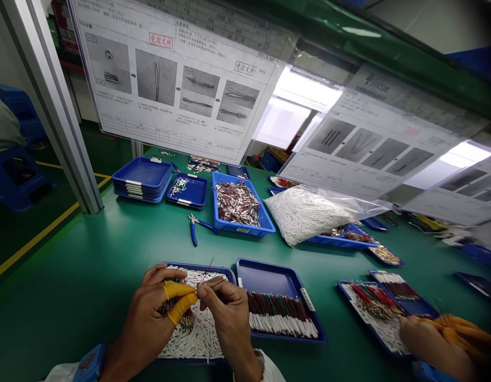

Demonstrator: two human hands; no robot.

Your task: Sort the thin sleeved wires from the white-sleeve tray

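Your left hand, in yellow finger covers, and your right hand are meeting at the fingertips, both pinching together on thin wires, which are sticking up above the left tray. White tubes are filling that tray; gold-tipped wires are showing beside your left hand, held or lying, cannot tell. Just right, a second tray is holding rowed, white-ended wires. Farther right, a co-worker's hand is blurring near small trays. Beyond, blue-handled cutters are lying on the green surface, near a bin of mixed pieces; a bag of white tubes is lying right of it, stacked trays are standing left.
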